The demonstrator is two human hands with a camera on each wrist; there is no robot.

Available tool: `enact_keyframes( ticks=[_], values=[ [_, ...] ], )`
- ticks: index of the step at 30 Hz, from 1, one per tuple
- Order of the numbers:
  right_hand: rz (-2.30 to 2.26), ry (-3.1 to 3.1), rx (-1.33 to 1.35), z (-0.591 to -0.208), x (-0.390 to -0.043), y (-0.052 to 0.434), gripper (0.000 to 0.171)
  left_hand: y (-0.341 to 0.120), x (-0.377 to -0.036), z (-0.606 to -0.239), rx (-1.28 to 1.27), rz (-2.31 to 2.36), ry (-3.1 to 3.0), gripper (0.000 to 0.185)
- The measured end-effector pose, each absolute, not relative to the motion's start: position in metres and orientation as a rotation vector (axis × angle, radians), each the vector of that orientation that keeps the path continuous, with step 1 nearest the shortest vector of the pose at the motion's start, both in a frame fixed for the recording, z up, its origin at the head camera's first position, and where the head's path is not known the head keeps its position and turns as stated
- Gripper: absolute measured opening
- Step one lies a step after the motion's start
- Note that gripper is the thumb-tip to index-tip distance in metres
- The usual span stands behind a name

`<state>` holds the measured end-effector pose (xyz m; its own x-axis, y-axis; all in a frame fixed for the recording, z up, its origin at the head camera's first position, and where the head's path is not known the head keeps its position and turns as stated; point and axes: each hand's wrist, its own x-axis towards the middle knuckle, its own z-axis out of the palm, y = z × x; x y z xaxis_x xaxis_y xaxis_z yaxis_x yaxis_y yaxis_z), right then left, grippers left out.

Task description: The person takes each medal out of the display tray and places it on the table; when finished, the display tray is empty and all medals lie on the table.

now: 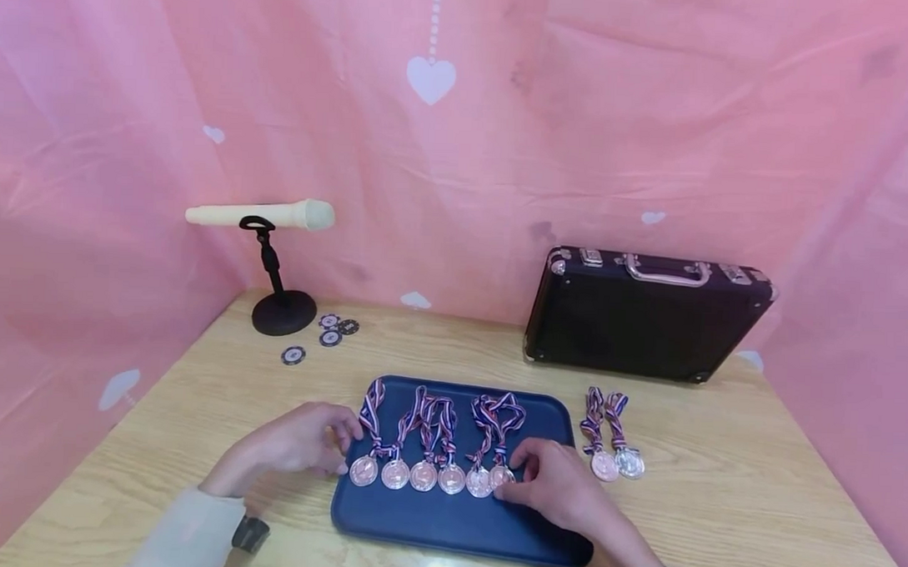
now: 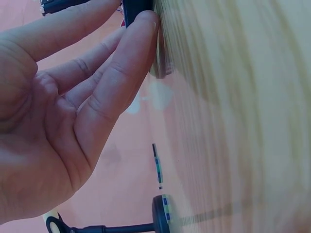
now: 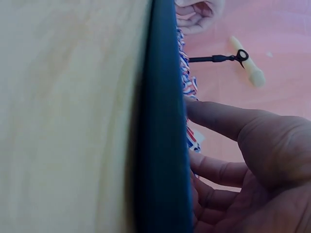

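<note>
A dark blue tray [image 1: 453, 525] lies on the wooden table [image 1: 717, 493] with several medals [image 1: 423, 474] in a row on it, their striped ribbons [image 1: 434, 416] pointing away from me. My left hand [image 1: 339, 446] rests at the tray's left edge beside the leftmost medal [image 1: 363, 470], fingers relaxed and fairly straight [image 2: 126, 58]. My right hand [image 1: 526, 474] touches the rightmost medal on the tray [image 1: 501, 475] with its fingertips. In the right wrist view its thumb [image 3: 214, 116] reaches to the tray [image 3: 163, 145]. Two more medals [image 1: 617, 463] lie on the table right of the tray.
A black briefcase [image 1: 648, 315] stands upright at the back right. A cream microphone [image 1: 261, 216] on a black stand [image 1: 282, 311] is at the back left, with several poker chips [image 1: 328, 336] beside it. Pink curtains [image 1: 466, 150] close in the table.
</note>
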<state>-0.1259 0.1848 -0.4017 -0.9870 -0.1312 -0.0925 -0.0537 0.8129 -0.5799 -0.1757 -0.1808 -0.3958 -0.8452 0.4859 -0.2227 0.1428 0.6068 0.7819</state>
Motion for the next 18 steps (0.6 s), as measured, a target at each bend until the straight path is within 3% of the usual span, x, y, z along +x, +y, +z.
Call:
enact_keyframes(
  ticks=[18],
  values=[
    [-0.903, 2.955, -0.139, -0.4053, -0.1251, 0.1836, 0.037, -0.1805, -0.175, -0.3945, 0.452, 1.131, 2.403, 0.037]
  ],
)
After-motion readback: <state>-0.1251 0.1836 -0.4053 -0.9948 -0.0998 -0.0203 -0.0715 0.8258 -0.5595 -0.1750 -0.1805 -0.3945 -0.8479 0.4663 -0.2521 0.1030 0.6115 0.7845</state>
